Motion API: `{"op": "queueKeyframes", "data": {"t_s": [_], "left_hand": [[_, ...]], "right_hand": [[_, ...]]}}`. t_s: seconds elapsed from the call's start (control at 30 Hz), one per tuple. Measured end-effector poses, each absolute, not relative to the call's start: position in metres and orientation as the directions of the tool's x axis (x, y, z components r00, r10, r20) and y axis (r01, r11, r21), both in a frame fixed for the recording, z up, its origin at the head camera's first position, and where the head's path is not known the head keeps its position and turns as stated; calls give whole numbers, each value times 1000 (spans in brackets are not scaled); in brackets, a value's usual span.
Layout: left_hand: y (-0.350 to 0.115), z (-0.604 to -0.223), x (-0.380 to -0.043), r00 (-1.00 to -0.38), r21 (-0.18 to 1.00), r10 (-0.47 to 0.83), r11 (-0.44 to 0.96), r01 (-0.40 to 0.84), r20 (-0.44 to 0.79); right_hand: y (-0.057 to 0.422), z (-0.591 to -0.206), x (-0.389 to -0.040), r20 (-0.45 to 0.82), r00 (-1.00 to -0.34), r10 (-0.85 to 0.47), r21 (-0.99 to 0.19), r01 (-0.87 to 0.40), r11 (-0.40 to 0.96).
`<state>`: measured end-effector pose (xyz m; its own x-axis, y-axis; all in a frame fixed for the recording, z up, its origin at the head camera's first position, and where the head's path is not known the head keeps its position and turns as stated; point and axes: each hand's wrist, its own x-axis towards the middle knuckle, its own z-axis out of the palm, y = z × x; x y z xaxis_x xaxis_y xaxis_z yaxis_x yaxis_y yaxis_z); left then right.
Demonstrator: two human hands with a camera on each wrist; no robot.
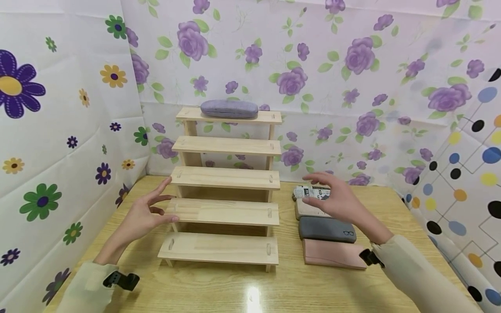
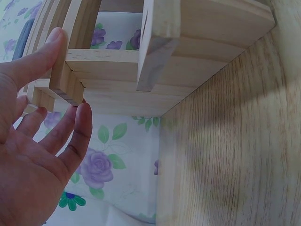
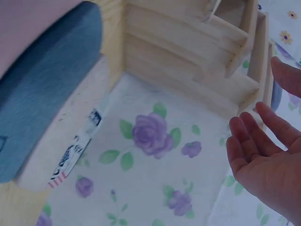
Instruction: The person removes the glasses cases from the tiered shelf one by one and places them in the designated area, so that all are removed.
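A light wooden rack (image 1: 225,178) with several stepped shelves stands on the table. A purple glasses case (image 1: 228,108) lies lengthwise on its top shelf. My left hand (image 1: 142,215) is at the rack's left side, thumb and fingers spread around a shelf end (image 2: 68,87); whether they touch it I cannot tell. My right hand (image 1: 336,198) is held with fingers apart and holds nothing, above a row of cases right of the rack. That row has a newsprint-patterned case (image 1: 301,191), a pale case (image 1: 303,209), a dark grey case with a glasses mark (image 1: 325,229) and a pink case (image 1: 332,254).
The rack and cases share a wood-grain table (image 1: 207,289). Flower-printed sheets (image 1: 242,52) hang behind and on the left, and a dotted sheet (image 1: 462,208) on the right. Black straps circle both wrists.
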<state>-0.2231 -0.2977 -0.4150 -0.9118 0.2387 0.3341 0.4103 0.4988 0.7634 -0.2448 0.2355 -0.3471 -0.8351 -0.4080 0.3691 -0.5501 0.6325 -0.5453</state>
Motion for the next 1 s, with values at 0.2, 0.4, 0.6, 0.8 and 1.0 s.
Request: {"op": "queueKeyframes", "data": {"t_s": [0.2, 0.4, 0.6, 0.8, 1.0], "left_hand": [[-298, -414, -223, -913, 763, 236, 502, 407, 332], [-299, -414, -224, -912, 761, 233, 503, 410, 337], [-298, -415, -225, -909, 767, 239, 489, 416, 340], [-298, -416, -225, -908, 769, 241, 484, 418, 342], [-299, -416, -225, -908, 771, 239, 481, 418, 343]], "right_hand": [[212, -328, -261, 395, -822, -411, -552, -570, 609], [190, -307, -279, 422, -803, -421, -564, -596, 571], [172, -287, -299, 431, -814, -389, -583, -581, 568], [157, -268, -319, 408, -835, -370, -616, -550, 564], [143, -251, -344, 422, -821, -385, -593, -571, 568]]}}
